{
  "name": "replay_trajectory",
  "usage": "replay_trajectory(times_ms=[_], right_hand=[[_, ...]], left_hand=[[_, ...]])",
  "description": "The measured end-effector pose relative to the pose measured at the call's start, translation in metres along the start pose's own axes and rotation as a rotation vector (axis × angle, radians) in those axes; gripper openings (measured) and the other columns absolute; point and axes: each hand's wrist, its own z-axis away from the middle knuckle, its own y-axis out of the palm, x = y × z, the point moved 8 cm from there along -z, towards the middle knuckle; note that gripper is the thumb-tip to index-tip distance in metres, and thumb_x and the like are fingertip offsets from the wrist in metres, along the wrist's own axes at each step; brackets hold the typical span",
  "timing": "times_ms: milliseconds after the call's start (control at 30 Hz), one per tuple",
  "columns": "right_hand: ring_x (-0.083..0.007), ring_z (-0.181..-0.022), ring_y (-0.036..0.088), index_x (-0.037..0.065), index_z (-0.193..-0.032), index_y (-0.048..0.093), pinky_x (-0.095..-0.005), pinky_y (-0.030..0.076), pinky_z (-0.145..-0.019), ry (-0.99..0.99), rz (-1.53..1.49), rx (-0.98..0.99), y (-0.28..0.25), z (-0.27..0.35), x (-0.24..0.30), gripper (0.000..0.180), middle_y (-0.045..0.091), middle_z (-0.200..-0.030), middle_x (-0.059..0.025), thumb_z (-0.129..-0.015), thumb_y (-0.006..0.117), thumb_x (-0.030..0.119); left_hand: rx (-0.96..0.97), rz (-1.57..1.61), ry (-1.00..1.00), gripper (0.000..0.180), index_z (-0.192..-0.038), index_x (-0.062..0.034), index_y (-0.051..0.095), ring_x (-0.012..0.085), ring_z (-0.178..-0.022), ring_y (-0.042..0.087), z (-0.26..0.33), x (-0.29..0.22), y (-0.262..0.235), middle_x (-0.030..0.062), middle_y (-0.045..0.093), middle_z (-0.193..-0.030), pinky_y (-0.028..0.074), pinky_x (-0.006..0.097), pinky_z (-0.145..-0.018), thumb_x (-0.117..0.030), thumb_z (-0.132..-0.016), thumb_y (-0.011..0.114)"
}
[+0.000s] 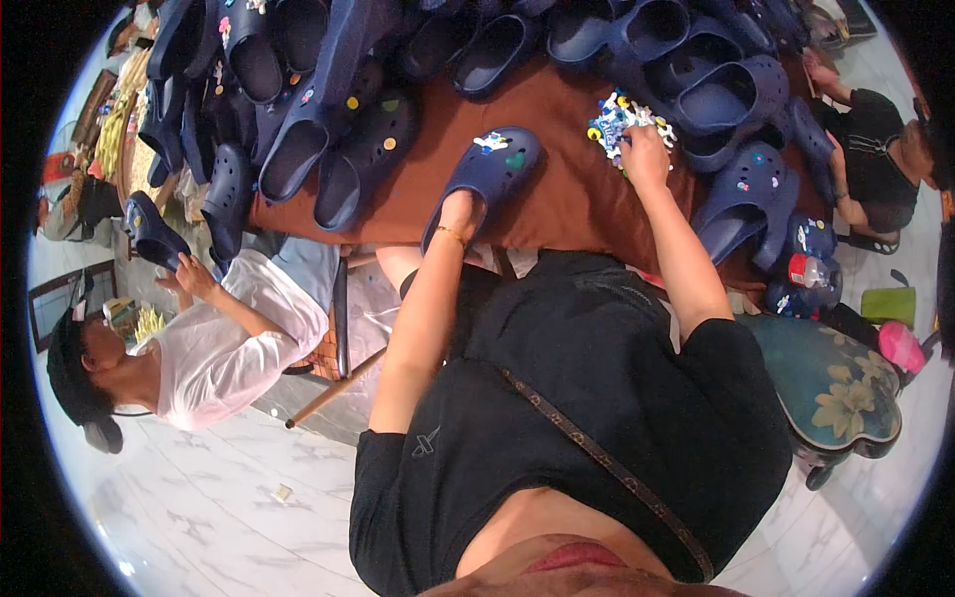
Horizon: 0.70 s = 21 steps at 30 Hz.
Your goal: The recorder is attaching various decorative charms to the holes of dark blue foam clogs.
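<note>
My left hand is pushed into the opening of a navy clog on the brown cloth, holding it from inside with the fingers hidden. The clog's toe points away from me and to the right. On its upper sit a white-and-blue charm and a green heart-shaped charm. To the right, my right hand reaches into a small heap of colourful shoe charms, mostly white, blue and yellow. Its fingers are drawn together at the heap; whatever is between them is too small to make out.
Navy clogs are piled along the far side and both ends of the brown-covered table. At left, a person in white holds another clog. A person in black sits at right, beyond a flowered stool.
</note>
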Motion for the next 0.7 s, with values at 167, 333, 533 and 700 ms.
replay_trajectory(times_ms=[167, 333, 533, 700], right_hand=[[-0.0312, -0.09, 0.054, 0.009, -0.093, 0.058, -0.0404, 0.046, -0.074, -0.115, -0.007, -0.073, -0.002, 0.0, 0.007, 0.025, 0.054, -0.093, -0.0131, -0.071, 0.066, 0.019], [-0.0309, -0.076, 0.058, 0.007, -0.081, 0.055, -0.0435, 0.045, -0.066, -0.143, -0.023, -0.071, -0.002, -0.005, 0.013, 0.013, 0.059, -0.078, -0.0128, -0.071, 0.063, 0.012], [-0.0307, -0.068, 0.058, 0.004, -0.076, 0.055, -0.0393, 0.046, -0.061, -0.081, -0.49, -0.041, -0.005, 0.007, 0.057, 0.007, 0.058, -0.072, -0.0143, -0.072, 0.06, 0.006], [-0.0307, -0.071, 0.055, 0.003, -0.072, 0.052, -0.0374, 0.045, -0.062, -0.274, -0.697, -0.06, -0.016, 0.031, 0.124, 0.01, 0.054, -0.074, -0.0126, -0.066, 0.059, 0.002]], left_hand=[[-0.021, 0.097, -0.037, 0.029, -0.109, 0.0027, 0.055, 0.0211, -0.099, 0.054, 0.001, -0.005, 0.012, 0.0102, 0.057, -0.111, 0.042, 0.029, -0.087, -0.01, -0.087, 0.043], [-0.031, 0.197, -0.074, 0.029, -0.109, 0.0024, 0.055, 0.021, -0.099, 0.054, 0.004, -0.008, 0.016, 0.0099, 0.057, -0.111, 0.042, 0.029, -0.086, -0.011, -0.087, 0.043], [-0.017, 0.315, -0.122, 0.029, -0.109, 0.0021, 0.055, 0.0208, -0.098, 0.054, 0.01, -0.012, 0.023, 0.0097, 0.057, -0.11, 0.043, 0.028, -0.086, -0.011, -0.087, 0.043], [0.013, 0.408, -0.161, 0.028, -0.109, 0.0018, 0.056, 0.0207, -0.098, 0.054, 0.015, -0.018, 0.027, 0.0095, 0.057, -0.11, 0.043, 0.028, -0.085, -0.011, -0.087, 0.043]])
